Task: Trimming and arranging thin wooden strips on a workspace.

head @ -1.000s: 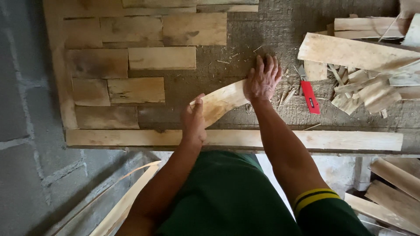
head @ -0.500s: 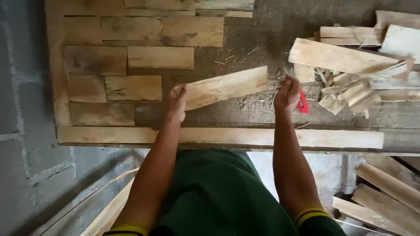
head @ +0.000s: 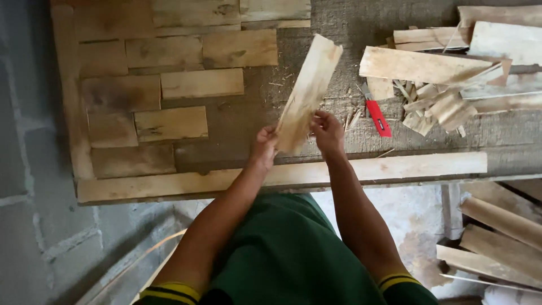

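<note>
A person in a green shirt stands at a rough workbench [head: 350,17], seen from above. On the bench's left half, flat wooden tiles [head: 172,123] lie fitted in rows inside a frame of two wooden strips: one strip [head: 68,90] along the left edge, a long one [head: 395,168] along the near edge. The rows fill the left part of the frame; judging by this, the patch just left of centre remains bare. Above the middle of the near edge, both hands grip one thin wood slat [head: 307,90] by its lower end, the left hand [head: 263,148] and right hand [head: 328,133] closed on it, the slat tilted up and away. Just right lies a red utility knife [head: 377,116]. Toward the far right corner sits a heap of offcuts [head: 435,85]. No packages, labels or signs show.
</note>
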